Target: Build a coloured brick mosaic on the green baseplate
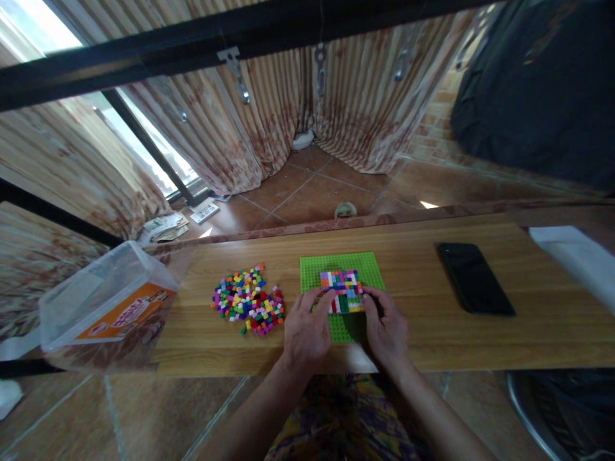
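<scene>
A flat panel of small multicoloured toy bricks [344, 289] is over the green studded baseplate [314, 264]. I cannot tell whether it is pressed onto the baseplate or held just above it. My left hand [310, 323] grips the panel's left edge, its thumb reaching over the lower left bricks. On the opposite side, my right hand [385, 325] has its thumb and fingers bent around the right edge. The fingertips partly cover the panel's sides. Left of the baseplate lies a loose pile of coloured bricks [247, 299].
All this is on a narrow wooden table [413, 256]. A black phone [475, 279] lies to the right, with white paper [571, 246] beyond it. At the left end is a clear plastic tub [108, 282] with an orange label. A dark metal bar [273, 33] crosses overhead.
</scene>
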Demonstrator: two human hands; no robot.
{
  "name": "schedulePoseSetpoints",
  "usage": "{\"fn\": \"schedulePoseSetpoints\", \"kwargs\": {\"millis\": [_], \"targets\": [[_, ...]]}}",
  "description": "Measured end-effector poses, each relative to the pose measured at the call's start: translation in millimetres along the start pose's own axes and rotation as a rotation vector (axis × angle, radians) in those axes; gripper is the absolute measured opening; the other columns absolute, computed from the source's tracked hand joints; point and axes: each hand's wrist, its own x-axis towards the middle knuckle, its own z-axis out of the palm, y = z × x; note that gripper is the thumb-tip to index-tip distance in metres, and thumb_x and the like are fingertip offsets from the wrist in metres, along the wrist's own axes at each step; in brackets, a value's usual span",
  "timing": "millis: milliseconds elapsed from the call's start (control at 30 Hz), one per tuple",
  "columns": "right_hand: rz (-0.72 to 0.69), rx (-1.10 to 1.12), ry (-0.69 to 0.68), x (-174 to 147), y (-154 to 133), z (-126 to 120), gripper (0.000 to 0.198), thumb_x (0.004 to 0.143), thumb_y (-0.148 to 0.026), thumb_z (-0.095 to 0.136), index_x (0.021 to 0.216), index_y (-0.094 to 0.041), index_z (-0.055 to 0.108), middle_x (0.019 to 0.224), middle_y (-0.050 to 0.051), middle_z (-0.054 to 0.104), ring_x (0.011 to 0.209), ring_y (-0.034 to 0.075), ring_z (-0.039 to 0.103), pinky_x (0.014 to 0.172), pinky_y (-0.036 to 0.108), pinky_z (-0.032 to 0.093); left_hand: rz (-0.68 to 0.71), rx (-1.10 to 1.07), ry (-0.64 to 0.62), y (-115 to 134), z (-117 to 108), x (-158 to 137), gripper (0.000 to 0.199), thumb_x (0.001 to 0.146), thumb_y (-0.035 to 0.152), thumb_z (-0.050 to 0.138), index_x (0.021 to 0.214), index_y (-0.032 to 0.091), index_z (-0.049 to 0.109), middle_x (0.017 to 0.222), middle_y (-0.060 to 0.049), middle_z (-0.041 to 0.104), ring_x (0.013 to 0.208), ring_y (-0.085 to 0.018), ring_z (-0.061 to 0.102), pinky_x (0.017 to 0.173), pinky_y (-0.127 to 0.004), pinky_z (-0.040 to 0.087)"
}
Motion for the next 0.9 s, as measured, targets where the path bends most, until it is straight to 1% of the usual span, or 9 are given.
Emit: {"fn": "schedulePoseSetpoints", "kwargs": {"millis": [233, 333, 433, 567, 667, 733, 800, 900], "targets": [[0.012, -0.015, -0.009, -1, 1, 0, 0.034, 0.093, -0.044, 0.045, 0.102, -0.019, 0.066, 0.101, 0.009, 0.070, 0.093, 0.022, 0.064, 0.085, 0.037, 0.049, -0.005, 0.035, -0.072, 4, -4, 2, 0.042, 0.093, 0.015, 0.038, 0.131, 0.020, 0.055, 0.124, -0.011, 0.058, 0.110, -0.022, 0.056, 0.095, -0.035, 0.049], [0.016, -0.036, 0.000, -1, 3, 0, 0.036, 0.092, -0.045, 0.045, 0.102, -0.019, 0.067, 0.102, 0.010, 0.070, 0.093, 0.022, 0.064, 0.084, 0.037, 0.049, -0.006, 0.043, -0.094, 6, -5, 3, 0.041, 0.093, 0.015, 0.040, 0.130, 0.020, 0.056, 0.125, -0.009, 0.059, 0.110, -0.023, 0.055, 0.095, -0.036, 0.049], [0.013, -0.045, 0.004, -1, 6, 0, 0.036, 0.092, -0.046, 0.046, 0.102, -0.018, 0.067, 0.102, 0.010, 0.070, 0.092, 0.023, 0.064, 0.084, 0.037, 0.049, -0.019, 0.050, -0.086, 8, -7, 3, 0.040, 0.092, 0.016, 0.043, 0.129, 0.021, 0.056, 0.123, -0.009, 0.059, 0.108, -0.023, 0.055, 0.092, -0.037, 0.050], [0.002, -0.066, -0.001, -2, 7, -1, 0.038, 0.092, -0.046, 0.045, 0.104, -0.018, 0.067, 0.103, 0.011, 0.071, 0.093, 0.024, 0.064, 0.083, 0.038, 0.049, -0.021, -0.001, -0.024, 6, -6, -1, 0.039, 0.092, 0.016, 0.044, 0.128, 0.023, 0.057, 0.119, -0.009, 0.060, 0.105, -0.022, 0.056, 0.091, -0.035, 0.050], [-0.001, -0.074, 0.008, -2, 6, -2, 0.039, 0.092, -0.047, 0.046, 0.105, -0.017, 0.067, 0.103, 0.011, 0.071, 0.092, 0.024, 0.065, 0.082, 0.037, 0.049, -0.031, -0.071, 0.062, -3, -6, -5, 0.039, 0.094, 0.016, 0.042, 0.130, 0.021, 0.055, 0.115, -0.009, 0.061, 0.103, -0.020, 0.056, 0.092, -0.033, 0.049], [-0.005, -0.081, 0.011, -3, 7, -2, 0.039, 0.091, -0.048, 0.046, 0.105, -0.018, 0.067, 0.102, 0.011, 0.071, 0.092, 0.024, 0.065, 0.081, 0.037, 0.049, -0.076, -0.063, 0.113, -14, -9, -6, 0.037, 0.093, 0.014, 0.042, 0.126, 0.019, 0.057, 0.112, -0.009, 0.063, 0.103, -0.019, 0.057, 0.094, -0.034, 0.047], [-0.005, -0.095, 0.006, -3, 7, -2, 0.039, 0.091, -0.048, 0.046, 0.104, -0.018, 0.067, 0.102, 0.011, 0.071, 0.092, 0.024, 0.065, 0.081, 0.037, 0.049, -0.154, 0.014, 0.145, -28, -17, -4, 0.031, 0.091, 0.013, 0.045, 0.116, 0.018, 0.063, 0.109, -0.009, 0.065, 0.103, -0.020, 0.057, 0.096, -0.037, 0.045], [0.002, -0.109, 0.006, -3, 9, -2, 0.039, 0.091, -0.048, 0.046, 0.103, -0.017, 0.067, 0.101, 0.012, 0.070, 0.092, 0.025, 0.065, 0.081, 0.037, 0.048, -0.286, 0.173, 0.133, -49, -33, 3, 0.023, 0.089, 0.014, 0.048, 0.102, 0.015, 0.067, 0.103, -0.010, 0.067, 0.100, -0.023, 0.058, 0.094, -0.038, 0.045]]}}
